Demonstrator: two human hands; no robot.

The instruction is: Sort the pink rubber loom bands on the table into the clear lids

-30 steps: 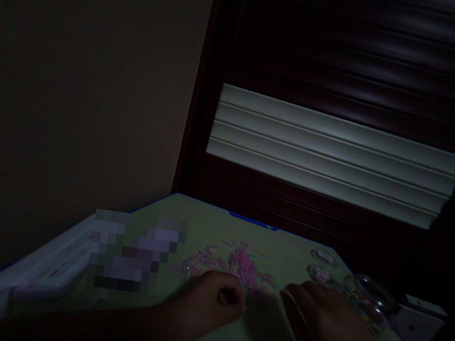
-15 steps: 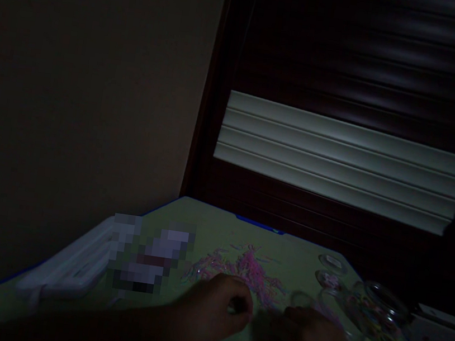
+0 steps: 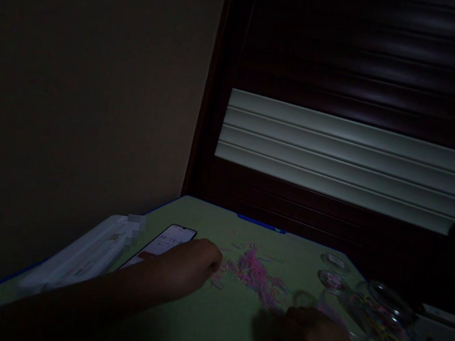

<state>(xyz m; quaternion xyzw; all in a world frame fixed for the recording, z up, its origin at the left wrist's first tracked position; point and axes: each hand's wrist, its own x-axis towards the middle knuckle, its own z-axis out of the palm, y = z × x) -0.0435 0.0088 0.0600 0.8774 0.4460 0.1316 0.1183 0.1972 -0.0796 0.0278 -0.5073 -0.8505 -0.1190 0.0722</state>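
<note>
Pink, thin loops, mixed with some paler ones, are lying in a loose pile (image 3: 254,273) on the green, blue-edged tabletop (image 3: 226,328); taking the pile as clock centre for everything below. Left hand (image 3: 214,267) is sitting at 9 o'clock, fingers curled in, tips right by the stray loops at the pile's near-left fringe; can't tell if it's pinching one. Right hand (image 3: 289,317) is hovering or resting low at 4 o'clock, fingers bent, dark and blurry; can't tell if it's gripping anything. Phone (image 3: 167,241) is lying screen-up at 9 to 10 o'clock, showing timer-type digits, with the left forearm covering its near part. White case (image 3: 74,262) is lying further out at 9 o'clock, beyond the phone. Labelled clear lid (image 3: 334,261) is lying at 2 to 3 o'clock, and a small round dish (image 3: 331,280) is holding pinkish bits just nearer. Open clear container (image 3: 353,318) is standing at 3 to 4 o'clock, behind the right hand. Clear jar (image 3: 387,317) is sitting just outward of that, holding multicoloured loops. White box (image 3: 437,335) is showing past the tabletop's right edge.
</note>
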